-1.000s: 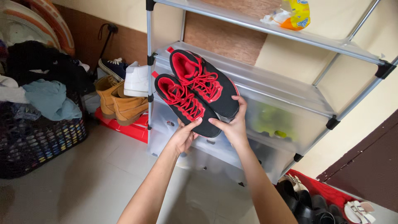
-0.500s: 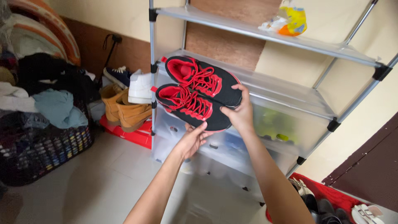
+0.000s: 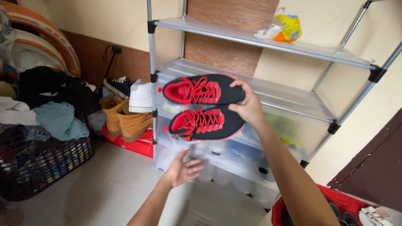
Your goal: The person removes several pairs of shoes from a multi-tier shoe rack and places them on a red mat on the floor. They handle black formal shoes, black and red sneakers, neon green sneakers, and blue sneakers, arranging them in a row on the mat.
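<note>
The left hand [image 3: 183, 170] hangs low with fingers spread, holding nothing. Above it, the right hand [image 3: 247, 106] grips the pair of black and red shoes [image 3: 201, 106] by their heels, long axes pointing left, just before the middle shelf [image 3: 293, 98].

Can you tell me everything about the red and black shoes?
The pair of shoes are sporty sneakers with black uppers that look like fabric, bright red laces, red lining and red trim along the soles. They are held up in the air side by side, tops facing the camera, toes pointing left, in front of the middle shelf of a metal rack. Only the right hand grips them, at the heel ends. The left hand hangs open below, touching nothing.
</note>
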